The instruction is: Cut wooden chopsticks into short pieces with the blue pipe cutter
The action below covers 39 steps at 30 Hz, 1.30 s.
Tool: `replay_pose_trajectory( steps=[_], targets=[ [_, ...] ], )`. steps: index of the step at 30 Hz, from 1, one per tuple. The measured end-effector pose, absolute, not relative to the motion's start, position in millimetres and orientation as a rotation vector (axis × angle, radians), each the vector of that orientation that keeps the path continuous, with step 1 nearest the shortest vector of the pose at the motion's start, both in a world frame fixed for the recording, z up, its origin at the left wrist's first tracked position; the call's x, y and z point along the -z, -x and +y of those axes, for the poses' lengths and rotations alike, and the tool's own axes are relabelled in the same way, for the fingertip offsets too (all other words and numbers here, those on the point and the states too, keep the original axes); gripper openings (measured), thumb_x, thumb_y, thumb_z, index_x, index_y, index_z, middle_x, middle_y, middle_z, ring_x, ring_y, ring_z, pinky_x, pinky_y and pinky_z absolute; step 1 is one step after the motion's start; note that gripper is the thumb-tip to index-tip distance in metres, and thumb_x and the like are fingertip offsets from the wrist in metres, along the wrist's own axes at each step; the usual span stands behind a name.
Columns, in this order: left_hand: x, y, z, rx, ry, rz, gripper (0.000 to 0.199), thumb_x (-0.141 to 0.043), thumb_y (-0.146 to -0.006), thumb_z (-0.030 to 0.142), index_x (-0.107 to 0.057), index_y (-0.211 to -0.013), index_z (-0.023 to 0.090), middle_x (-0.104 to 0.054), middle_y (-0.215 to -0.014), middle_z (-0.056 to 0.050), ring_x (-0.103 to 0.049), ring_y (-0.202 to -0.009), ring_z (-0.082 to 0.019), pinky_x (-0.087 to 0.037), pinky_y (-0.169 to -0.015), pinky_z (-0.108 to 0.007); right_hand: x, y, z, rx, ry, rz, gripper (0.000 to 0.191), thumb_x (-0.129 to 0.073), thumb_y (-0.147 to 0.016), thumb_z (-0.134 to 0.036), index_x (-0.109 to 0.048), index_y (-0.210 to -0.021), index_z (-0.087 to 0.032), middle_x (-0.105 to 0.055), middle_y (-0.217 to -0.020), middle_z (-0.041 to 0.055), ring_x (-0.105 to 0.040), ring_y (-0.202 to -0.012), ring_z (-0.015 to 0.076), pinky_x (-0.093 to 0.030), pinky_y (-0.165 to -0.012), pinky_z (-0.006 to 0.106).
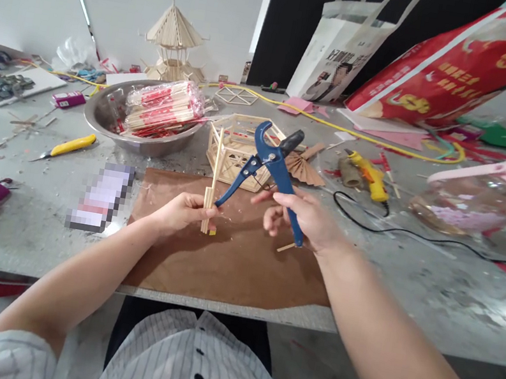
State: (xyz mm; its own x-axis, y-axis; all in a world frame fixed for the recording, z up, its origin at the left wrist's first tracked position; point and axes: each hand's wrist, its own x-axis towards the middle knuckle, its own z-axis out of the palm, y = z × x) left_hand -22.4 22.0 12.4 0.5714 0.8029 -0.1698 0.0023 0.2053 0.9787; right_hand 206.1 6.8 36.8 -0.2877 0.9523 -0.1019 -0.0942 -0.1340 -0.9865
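Note:
Upright thin wooden sticks (206, 211), one much longer than the others, are pinched in my left hand (188, 212). My right hand (301, 218) holds a blue cutter (280, 167) by one handle, its hooked jaw raised and its handles spread apart. The tip of its other handle comes close to my left fingertips; whether they touch I cannot tell. Under both hands lies a brown sheet (230, 270) with a short stick piece (286, 247) on it. Just behind the cutter stands a low many-sided wooden stick frame (234, 154).
A metal bowl (144, 144) of packaged sticks stands behind left, before a stick pagoda (175, 34). A yellow-handled knife (71, 145) and a phone (101, 198) lie left. Right are a yellow glue gun (371, 178) with black cable and a pink-lidded container (475, 194).

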Motion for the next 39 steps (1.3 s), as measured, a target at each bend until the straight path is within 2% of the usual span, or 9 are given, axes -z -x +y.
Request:
replay_pose_trajectory(
  steps=[2, 4, 7, 13, 18, 21, 25, 32, 39],
  targets=[
    [-16, 20, 18, -0.61, -1.286, 0.834, 0.033, -0.061, -0.066, 0.031, -0.061, -0.089, 0.008, -0.061, -0.062, -0.003, -0.056, -0.056, -0.01, -0.043, -0.06, -0.024, -29, -202, 12, -1.567, 0.931, -1.21, 0.019, -0.052, -0.066, -0.026, -0.053, -0.084, -0.021, -0.06, -0.087, 0.0026, -0.059, -0.071, 0.0169, -0.048, -0.056, 0.03],
    [-19, 17, 15, -0.599, -1.323, 0.838, 0.032, -0.06, -0.066, 0.031, -0.061, -0.089, 0.008, -0.06, -0.059, -0.003, -0.055, -0.055, -0.01, -0.042, -0.059, -0.023, -22, -197, 14, -1.618, 0.779, -1.161, 0.023, -0.049, -0.063, -0.024, -0.053, -0.086, -0.023, -0.058, -0.097, 0.0013, -0.055, -0.09, 0.0195, -0.046, -0.072, 0.037],
    [-20, 12, 11, -0.577, -1.364, 0.824, 0.032, -0.06, -0.066, 0.031, -0.061, -0.088, 0.008, -0.059, -0.058, -0.002, -0.055, -0.055, -0.01, -0.041, -0.058, -0.022, -15, -188, 10, -1.686, 0.658, -1.157, 0.032, -0.043, -0.061, -0.025, -0.053, -0.091, -0.025, -0.056, -0.105, 0.0015, -0.049, -0.103, 0.0213, -0.04, -0.081, 0.044],
    [-14, 11, 13, -0.568, -1.569, 0.842, 0.03, -0.054, -0.07, 0.034, -0.061, -0.087, 0.01, -0.06, -0.064, -0.003, -0.055, -0.057, -0.011, -0.041, -0.056, -0.021, -11, -180, 2, -1.466, 0.758, -1.252, 0.032, -0.041, -0.063, -0.028, -0.053, -0.092, -0.023, -0.055, -0.107, 0.0028, -0.049, -0.101, 0.0219, -0.039, -0.082, 0.043],
    [-6, 27, 28, -0.867, -2.044, 1.372, 0.024, -0.046, -0.074, 0.033, -0.06, -0.073, 0.014, -0.056, -0.059, 0.0, -0.048, -0.056, -0.009, -0.032, -0.05, -0.018, -6, -195, 3, -0.841, 1.278, -1.445, 0.027, -0.05, -0.064, -0.033, -0.052, -0.087, -0.019, -0.057, -0.09, 0.0063, -0.054, -0.087, 0.0225, -0.041, -0.08, 0.04],
    [-7, 33, 32, -0.886, -2.218, 1.533, 0.023, -0.043, -0.076, 0.03, -0.058, -0.067, 0.014, -0.053, -0.054, 0.002, -0.043, -0.051, -0.008, -0.029, -0.048, -0.018, -4, -200, 4, -0.393, 1.487, -1.669, 0.04, -0.054, -0.063, -0.032, -0.048, -0.101, -0.018, -0.053, -0.096, 0.0092, -0.051, -0.092, 0.0235, -0.038, -0.083, 0.039],
    [-10, 32, 30, -0.91, -2.319, 1.579, 0.024, -0.04, -0.078, 0.029, -0.057, -0.067, 0.015, -0.051, -0.052, 0.002, -0.04, -0.048, -0.007, -0.027, -0.048, -0.018, -2, -196, 4, -0.094, 1.474, -1.872, 0.053, -0.053, -0.063, -0.027, -0.038, -0.113, -0.015, -0.045, -0.105, 0.0132, -0.045, -0.1, 0.0242, -0.037, -0.086, 0.037],
    [-9, 28, 28, -0.856, -2.442, 1.533, 0.024, -0.038, -0.079, 0.028, -0.057, -0.071, 0.016, -0.054, -0.055, 0.001, -0.043, -0.048, -0.007, -0.028, -0.049, -0.018, 5, -190, 1, -0.013, 1.441, -2.046, 0.059, -0.054, -0.061, -0.024, -0.036, -0.116, -0.014, -0.04, -0.107, 0.0133, -0.045, -0.1, 0.0246, -0.039, -0.085, 0.036],
    [-3, 24, 26, -0.778, -2.522, 1.487, 0.022, -0.038, -0.078, 0.025, -0.057, -0.074, 0.015, -0.061, -0.066, -0.003, -0.053, -0.058, -0.011, -0.033, -0.053, -0.019, 11, -181, 1, 0.018, 1.37, -2.187, 0.06, -0.052, -0.062, -0.025, -0.035, -0.118, -0.011, -0.042, -0.113, 0.0141, -0.041, -0.106, 0.0253, -0.034, -0.091, 0.037]
  ],
)
